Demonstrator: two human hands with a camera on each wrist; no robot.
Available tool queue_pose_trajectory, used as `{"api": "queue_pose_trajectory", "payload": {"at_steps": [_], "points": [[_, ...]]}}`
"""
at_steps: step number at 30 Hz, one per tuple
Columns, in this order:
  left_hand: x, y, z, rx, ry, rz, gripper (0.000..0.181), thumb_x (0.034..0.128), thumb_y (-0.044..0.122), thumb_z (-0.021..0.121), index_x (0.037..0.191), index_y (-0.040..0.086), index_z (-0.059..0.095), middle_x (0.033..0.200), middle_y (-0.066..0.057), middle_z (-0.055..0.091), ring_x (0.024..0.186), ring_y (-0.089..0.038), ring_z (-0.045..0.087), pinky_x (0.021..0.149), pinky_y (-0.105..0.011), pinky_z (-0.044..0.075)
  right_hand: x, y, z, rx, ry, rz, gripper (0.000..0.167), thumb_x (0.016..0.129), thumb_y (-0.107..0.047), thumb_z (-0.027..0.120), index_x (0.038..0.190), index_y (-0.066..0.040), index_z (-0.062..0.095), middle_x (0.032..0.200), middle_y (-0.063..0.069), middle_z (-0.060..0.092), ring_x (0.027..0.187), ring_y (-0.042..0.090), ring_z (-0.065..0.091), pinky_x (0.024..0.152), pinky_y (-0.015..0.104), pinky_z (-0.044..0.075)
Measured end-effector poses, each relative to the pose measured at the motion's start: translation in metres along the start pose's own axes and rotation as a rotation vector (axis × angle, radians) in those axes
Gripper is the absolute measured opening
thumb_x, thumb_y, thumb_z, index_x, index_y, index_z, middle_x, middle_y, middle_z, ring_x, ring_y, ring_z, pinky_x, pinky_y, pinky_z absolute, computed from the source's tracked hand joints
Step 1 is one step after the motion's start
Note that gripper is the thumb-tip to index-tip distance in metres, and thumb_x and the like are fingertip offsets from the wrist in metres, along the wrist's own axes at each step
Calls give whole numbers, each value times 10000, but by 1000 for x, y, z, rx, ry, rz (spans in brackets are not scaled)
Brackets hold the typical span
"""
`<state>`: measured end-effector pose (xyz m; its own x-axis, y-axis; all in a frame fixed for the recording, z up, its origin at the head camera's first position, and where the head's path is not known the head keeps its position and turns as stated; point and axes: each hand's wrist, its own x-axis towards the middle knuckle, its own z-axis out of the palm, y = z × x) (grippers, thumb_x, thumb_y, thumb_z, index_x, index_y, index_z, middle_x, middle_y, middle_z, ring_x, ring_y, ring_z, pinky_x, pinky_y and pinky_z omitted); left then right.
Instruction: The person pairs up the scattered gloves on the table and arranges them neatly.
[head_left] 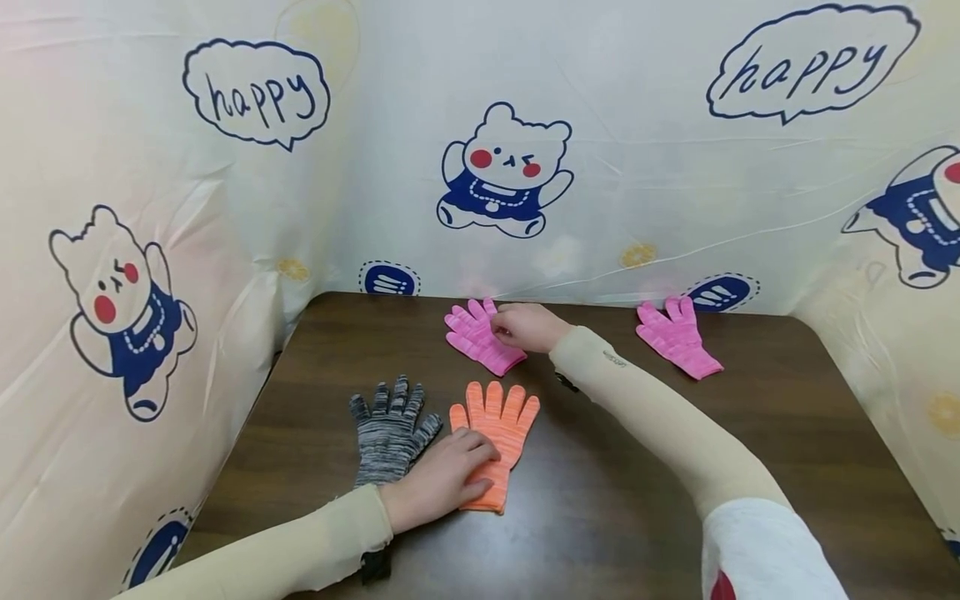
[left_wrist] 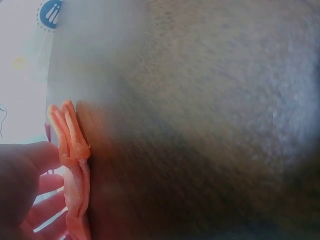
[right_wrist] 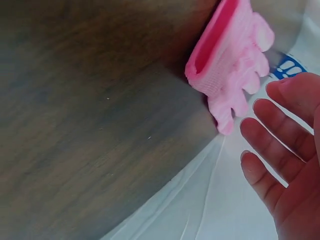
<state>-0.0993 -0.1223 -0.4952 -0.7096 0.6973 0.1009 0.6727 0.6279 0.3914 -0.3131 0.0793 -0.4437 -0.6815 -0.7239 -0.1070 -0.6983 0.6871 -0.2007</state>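
Left hand (head_left: 442, 475) nearer the body, right hand (head_left: 528, 326) farther forward on an outstretched arm (head_left: 667, 425), fingers (right_wrist: 270, 150) loosely bent

From here I see a brown table (head_left: 615, 500) — grey glove (head_left: 385, 439), orange glove (head_left: 501, 429) beside it, two pink gloves (head_left: 471, 335) (head_left: 677, 339) farther back.

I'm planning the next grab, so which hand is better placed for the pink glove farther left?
Probably the right hand: in the head view it overlaps the right side of that pink glove; the left hand is at the nearer orange glove.
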Motion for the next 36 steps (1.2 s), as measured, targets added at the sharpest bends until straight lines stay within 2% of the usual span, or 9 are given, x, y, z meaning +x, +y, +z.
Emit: {"api": "queue_pose_trajectory", "payload": {"at_steps": [9, 23, 28, 36], "points": [[0, 0, 0, 3, 28, 35, 255, 959, 227, 758, 1193, 142, 703, 1145, 19, 645, 1048, -163, 575, 919, -343, 506, 24, 3, 11, -62, -62, -21, 168, 1014, -148, 688, 1162, -105, 753, 1062, 56, 695, 917, 196, 608, 907, 319, 540], [-1, -2, 0, 15, 20, 28, 268, 965, 249, 758, 1206, 146, 703, 1164, 17, 646, 1061, -160, 576, 939, -336, 502, 37, 13, 23, -68, -47, 10, 138, 1011, -189, 698, 1119, -147, 773, 1043, 35, 736, 880, 198, 604, 859, 316, 529], [-1, -1, 1, 13, 23, 25, 269, 964, 246, 757, 1207, 143, 702, 1168, 16, 644, 1066, -161, 574, 941, -335, 501, 38, 14, 27, -121, -41, -1, 131, 1019, -190, 685, 1100, -139, 776, 1028, 48, 725, 848, 197, 590, 830, 320, 516], [-2, -1, 1, 6, 10, 15, 270, 975, 250, 746, 1220, 147, 698, 1183, 18, 641, 1083, -157, 572, 953, -336, 501, 41, 13, 29, -247, -42, -45, 181, 1034, -165, 647, 1130, -73, 771, 1131, 110, 748, 852, 194, 657, 842, 319, 559]]}}
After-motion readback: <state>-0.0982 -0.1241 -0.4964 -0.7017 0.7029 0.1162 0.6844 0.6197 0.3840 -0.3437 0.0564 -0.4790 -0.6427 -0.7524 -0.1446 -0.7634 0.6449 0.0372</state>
